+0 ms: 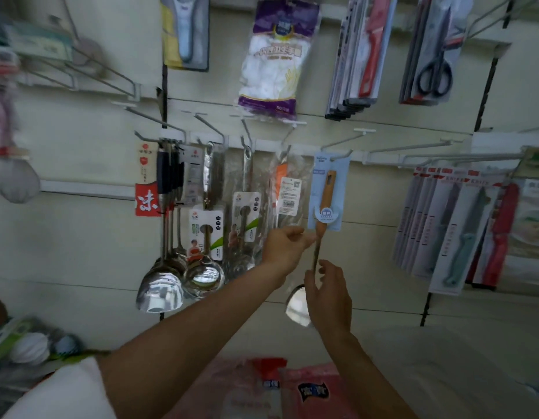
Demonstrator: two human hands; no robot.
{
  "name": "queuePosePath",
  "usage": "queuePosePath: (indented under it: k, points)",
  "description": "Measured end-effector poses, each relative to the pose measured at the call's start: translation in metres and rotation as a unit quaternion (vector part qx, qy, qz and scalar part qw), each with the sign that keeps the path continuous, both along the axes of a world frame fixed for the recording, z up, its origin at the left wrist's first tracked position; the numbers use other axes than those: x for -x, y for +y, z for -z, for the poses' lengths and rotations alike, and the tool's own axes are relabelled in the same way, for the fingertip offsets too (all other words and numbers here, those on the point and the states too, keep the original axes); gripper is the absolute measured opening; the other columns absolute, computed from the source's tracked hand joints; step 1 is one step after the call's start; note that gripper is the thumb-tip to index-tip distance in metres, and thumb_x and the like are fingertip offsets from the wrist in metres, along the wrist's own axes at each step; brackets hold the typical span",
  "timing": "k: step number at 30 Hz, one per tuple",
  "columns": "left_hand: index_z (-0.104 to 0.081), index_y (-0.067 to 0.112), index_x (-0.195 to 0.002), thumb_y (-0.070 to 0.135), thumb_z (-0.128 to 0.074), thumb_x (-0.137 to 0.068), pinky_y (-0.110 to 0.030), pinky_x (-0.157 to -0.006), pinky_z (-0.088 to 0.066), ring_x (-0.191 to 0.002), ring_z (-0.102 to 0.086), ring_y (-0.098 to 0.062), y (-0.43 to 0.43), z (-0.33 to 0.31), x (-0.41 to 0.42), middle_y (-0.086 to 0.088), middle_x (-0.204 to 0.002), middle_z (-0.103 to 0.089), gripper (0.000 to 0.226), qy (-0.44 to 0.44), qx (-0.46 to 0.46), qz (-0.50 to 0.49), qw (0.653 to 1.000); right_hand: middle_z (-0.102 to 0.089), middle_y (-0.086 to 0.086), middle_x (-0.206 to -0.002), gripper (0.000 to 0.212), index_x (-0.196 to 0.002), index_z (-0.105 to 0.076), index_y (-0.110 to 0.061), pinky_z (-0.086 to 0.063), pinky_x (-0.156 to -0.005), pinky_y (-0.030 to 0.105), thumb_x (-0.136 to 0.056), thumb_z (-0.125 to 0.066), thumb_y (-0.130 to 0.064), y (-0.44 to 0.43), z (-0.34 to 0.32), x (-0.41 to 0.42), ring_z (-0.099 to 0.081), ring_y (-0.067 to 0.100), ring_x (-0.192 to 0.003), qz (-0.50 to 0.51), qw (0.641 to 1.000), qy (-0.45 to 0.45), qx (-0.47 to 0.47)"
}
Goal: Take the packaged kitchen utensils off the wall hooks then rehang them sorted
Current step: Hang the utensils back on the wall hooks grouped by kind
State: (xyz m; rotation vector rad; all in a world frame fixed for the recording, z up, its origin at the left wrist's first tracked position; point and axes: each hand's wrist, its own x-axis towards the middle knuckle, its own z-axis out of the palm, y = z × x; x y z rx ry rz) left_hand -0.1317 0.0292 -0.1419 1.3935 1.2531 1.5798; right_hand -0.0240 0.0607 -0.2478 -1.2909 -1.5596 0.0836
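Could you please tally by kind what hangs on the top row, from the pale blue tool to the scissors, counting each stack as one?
Pale blue-handled tool pack: 1
Bag of disposable gloves: 1
Stack of red-handled knife packs: 1
Stack of scissors packs: 1
Total: 4

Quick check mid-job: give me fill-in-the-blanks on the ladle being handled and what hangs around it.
The ladle pinched by the left hand has a ____ handle.
Its backing card is light ____.
The left hand pinches the shaft just ____ that card.
The scissors hang at the upper ____.
Missing words: wooden; blue; below; right.
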Motion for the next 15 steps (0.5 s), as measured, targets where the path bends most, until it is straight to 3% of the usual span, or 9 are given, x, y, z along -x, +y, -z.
queuePosePath:
  k: [3, 8, 12, 15]
  points:
    - [-0.059, 0.005, -0.131, 0.026, -0.073, -0.087, -0.022, -0.089, -0.047, -0.101, -0.06, -0.011, -0.037, -0.014, 0.043, -0.004, -0.119, -0.065, 0.05, 0.054, -0.038, -0.031, 0.997, -0.061, 0.002, -0.12, 0.041, -0.129, -0.056, -0.015, -0.052, -0.086, 0.039, -0.098, -0.051, -0.04, -0.026, -0.014, 0.023, -0.059, 0.021, -0.11, -0.033, 0.997, -0.016, -0.061]
    - [-0.056, 0.016, -0.136, 0.046, -0.068, -0.087, -0.031, -0.099, -0.048, -0.112, -0.06, -0.014, -0.116, -0.011, 0.164, 0.0, -0.129, -0.062, 0.059, 0.151, -0.051, -0.115, 0.981, -0.062, 0.008, -0.123, 0.047, -0.128, -0.059, -0.011, -0.047, -0.091, 0.037, -0.098, -0.044, -0.043, -0.078, -0.032, 0.105, -0.056, 0.026, -0.114, -0.107, 0.985, -0.071, -0.118]
    - [-0.053, 0.021, -0.14, 0.054, -0.066, -0.084, -0.024, -0.097, -0.04, -0.124, -0.052, -0.014, -0.2, 0.014, 0.282, 0.0, -0.139, -0.056, 0.066, 0.238, -0.019, -0.221, 0.946, -0.063, 0.005, -0.118, 0.039, -0.125, -0.061, -0.011, -0.043, -0.091, 0.032, -0.1, -0.049, -0.039, -0.123, -0.03, 0.199, -0.056, 0.024, -0.111, -0.18, 0.966, -0.111, -0.146]
    - [-0.048, 0.02, -0.143, 0.056, -0.066, -0.084, -0.028, -0.107, -0.033, -0.135, -0.043, -0.016, -0.281, 0.037, 0.375, 0.002, -0.147, -0.048, 0.071, 0.284, 0.021, -0.297, 0.911, -0.063, 0.009, -0.12, 0.048, -0.128, -0.06, -0.007, -0.041, -0.099, 0.035, -0.099, -0.044, -0.043, -0.165, -0.024, 0.287, -0.055, 0.027, -0.114, -0.247, 0.946, -0.115, -0.176]
